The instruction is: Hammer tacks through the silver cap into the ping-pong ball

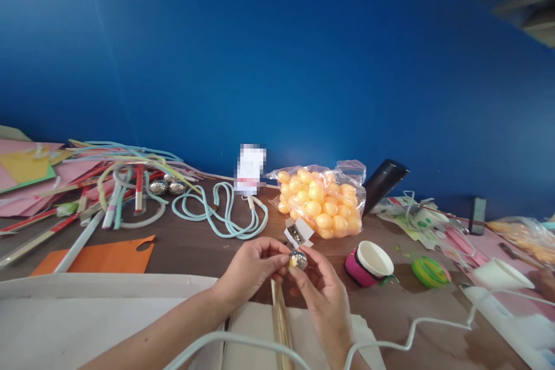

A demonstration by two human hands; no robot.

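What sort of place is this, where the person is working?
Most likely a craft workspace, judging by the orange sheet, the bagged balls and the pink-wrapped cup on one table.

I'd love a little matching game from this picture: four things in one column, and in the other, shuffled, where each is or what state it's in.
Column one
1. silver ball
2. small white box
3. clear bag
4. orange sheet

Column two
A. lying flat, off to the left of both hands
B. filled with yellow-orange balls
C. held at the fingertips of the left hand and right hand
D. open, with small shiny pieces inside

Right pairs: 1-C, 2-D, 3-B, 4-A
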